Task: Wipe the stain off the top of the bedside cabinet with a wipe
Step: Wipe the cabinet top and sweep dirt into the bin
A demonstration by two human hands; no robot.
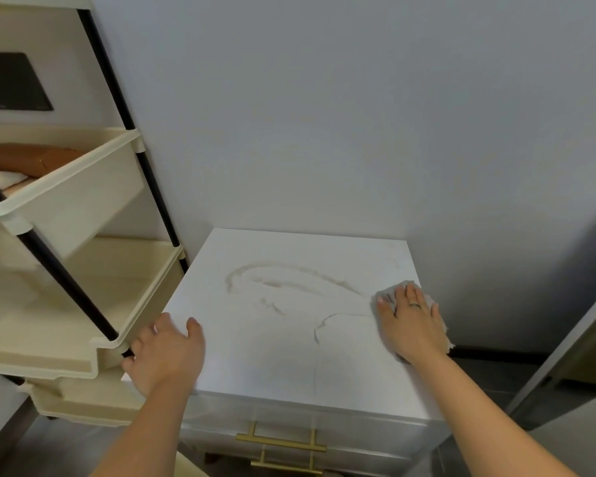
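Note:
The white bedside cabinet point(262, 359) stands against the wall, seen from above. A brownish smeared stain point(289, 280) arcs across the back half of its top, with thinner streaks nearer the middle. My right hand point(412, 318) lies flat on a crumpled white wipe point(387, 292), pressing it onto the top near the right edge, just right of the stain. My left hand point(166, 352) rests on the cabinet's front left corner, fingers spread, holding nothing.
A cream plastic shelf trolley point(69, 215) with black posts stands close against the cabinet's left side, with a brown item in a tray. Gold drawer handles point(281, 442) show on the cabinet's front. A grey wall is behind; a panel rises at right.

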